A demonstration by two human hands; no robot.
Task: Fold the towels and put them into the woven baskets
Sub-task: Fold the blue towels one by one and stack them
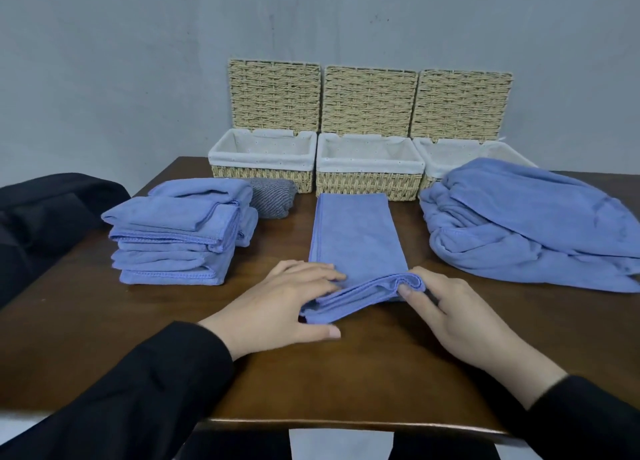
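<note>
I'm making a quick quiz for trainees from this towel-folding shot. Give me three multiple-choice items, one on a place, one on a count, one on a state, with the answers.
1. Where is the stack of folded blue towels?
A. on the table, left of the towel being folded
B. inside the middle basket
C. on the floor

2. How many woven baskets stand at the back?
A. two
B. three
C. five

3. What state are the basket lids in?
A. shut
B. taken off
C. raised open

Answers:
1 A, the stack sits on the table left of the long towel that the left hand and right hand grip.
2 B, left basket, middle basket, right basket.
3 C, each lid stands upright.
</note>
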